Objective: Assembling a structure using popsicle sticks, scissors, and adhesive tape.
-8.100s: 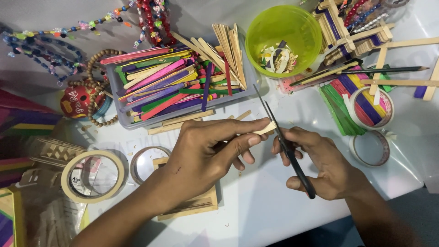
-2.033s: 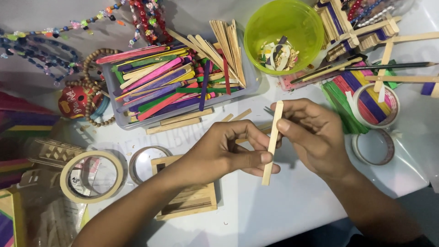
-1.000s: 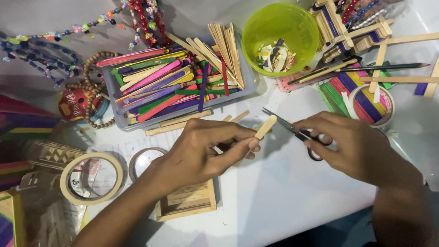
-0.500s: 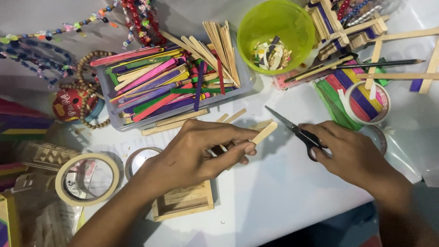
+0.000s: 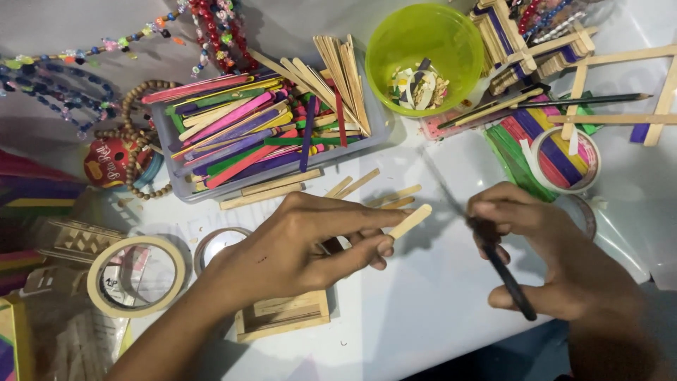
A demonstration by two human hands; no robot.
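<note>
My left hand [image 5: 303,247] pinches a plain wooden craft stick [image 5: 411,221] between thumb and fingers, its rounded end pointing right and up. My right hand [image 5: 543,254] grips black-handled scissors [image 5: 504,271]; the blades are blurred with motion and point up-left, close to the stick's tip. Both hands hover over the white table [image 5: 423,317]. A small square wooden frame [image 5: 282,315] lies under my left wrist.
A grey tray of coloured sticks [image 5: 261,134] sits behind my left hand, loose plain sticks [image 5: 367,187] in front of it. A green bowl [image 5: 423,56] stands at the back. Tape rolls [image 5: 137,275] lie left, a striped tape roll [image 5: 564,159] right, beads [image 5: 127,134] far left.
My right hand has turned the scissors, swinging the blades up and blurring them. My left hand keeps the stick in about the same place.
</note>
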